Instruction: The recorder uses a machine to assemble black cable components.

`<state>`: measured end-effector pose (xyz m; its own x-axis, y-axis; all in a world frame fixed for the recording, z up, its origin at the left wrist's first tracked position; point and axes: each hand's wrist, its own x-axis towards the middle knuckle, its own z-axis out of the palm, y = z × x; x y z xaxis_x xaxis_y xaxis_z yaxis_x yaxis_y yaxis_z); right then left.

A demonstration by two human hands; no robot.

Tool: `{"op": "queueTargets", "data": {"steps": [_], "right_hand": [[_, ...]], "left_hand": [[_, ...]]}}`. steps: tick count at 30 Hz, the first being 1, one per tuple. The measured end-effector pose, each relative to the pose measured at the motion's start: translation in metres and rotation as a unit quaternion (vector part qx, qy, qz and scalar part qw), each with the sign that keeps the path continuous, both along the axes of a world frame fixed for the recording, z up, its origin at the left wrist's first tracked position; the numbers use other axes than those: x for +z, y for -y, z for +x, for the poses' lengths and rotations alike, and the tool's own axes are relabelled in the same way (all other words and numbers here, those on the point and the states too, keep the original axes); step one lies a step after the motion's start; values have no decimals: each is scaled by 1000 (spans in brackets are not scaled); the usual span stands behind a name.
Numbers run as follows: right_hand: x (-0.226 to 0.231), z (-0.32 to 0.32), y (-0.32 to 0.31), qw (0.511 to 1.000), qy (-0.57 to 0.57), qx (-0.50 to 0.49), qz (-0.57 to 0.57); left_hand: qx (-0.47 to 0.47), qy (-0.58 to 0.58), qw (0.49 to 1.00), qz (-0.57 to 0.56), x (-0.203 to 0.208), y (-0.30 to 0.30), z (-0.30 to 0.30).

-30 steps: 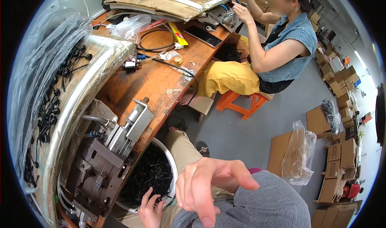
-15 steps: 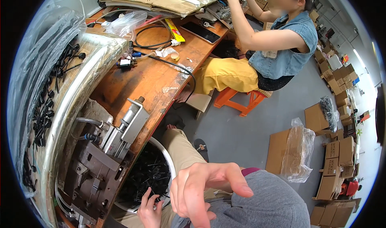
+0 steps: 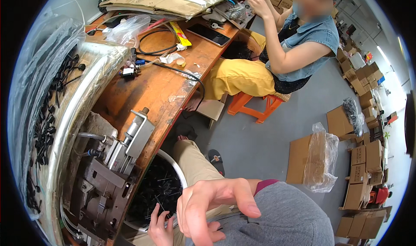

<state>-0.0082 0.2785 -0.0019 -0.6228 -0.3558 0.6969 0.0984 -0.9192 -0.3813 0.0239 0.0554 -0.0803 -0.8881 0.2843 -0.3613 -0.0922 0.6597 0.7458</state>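
Wooden bench [image 3: 151,85] carries a metal fixture [image 3: 102,196]; white tub [image 3: 182,175] of black parts [image 3: 154,183] stands beside it, presumably for reach. Left hand [image 3: 160,232]: at tub, fingers slightly parted, hold unclear. Right hand [image 3: 207,203]: thumb wide, fingers curled, grasp hidden.

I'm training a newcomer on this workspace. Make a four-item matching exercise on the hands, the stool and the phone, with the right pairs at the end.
1. Left hand
2. Right hand
3. Stool
4. Phone

A. Lying flat on the wooden bench
B. At the maroon cuff
C. Fingertips over the white-rimmed tub of black parts
D. Orange, beneath the seated co-worker

Pairs: 1-C, 2-B, 3-D, 4-A
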Motion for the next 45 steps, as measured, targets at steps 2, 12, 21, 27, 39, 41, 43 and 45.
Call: {"op": "queueTargets", "data": {"steps": [2, 12, 21, 27, 39, 41, 43, 45], "right_hand": [[2, 0, 1, 1000, -14, -10, -21], [4, 5, 4, 1000, -6, 5, -26], [5, 10, 2, 1000, 7, 22, 11], [3, 10, 8, 1000, -25, 5, -15], [5, 14, 2, 1000, -15, 0, 1], [7, 15, -2, 1000, 3, 14, 27], [7, 12, -1, 1000, -4, 18, 25], [8, 9, 2, 1000, -6, 10, 15]], "left_hand": [[62, 61, 995, 51, 3, -3, 0], [-28, -100, 994, -32, -13, 8, 7], [-116, -237, 962, -75, -32, 19, 5], [-115, -256, 958, -57, -36, 20, 4], [-103, -273, 954, -73, -38, 19, 7], [-98, -284, 951, -74, -40, 21, 5], [-88, -296, 948, -79, -45, 23, 5], [-77, -310, 944, -84, -53, 26, 5]]}}
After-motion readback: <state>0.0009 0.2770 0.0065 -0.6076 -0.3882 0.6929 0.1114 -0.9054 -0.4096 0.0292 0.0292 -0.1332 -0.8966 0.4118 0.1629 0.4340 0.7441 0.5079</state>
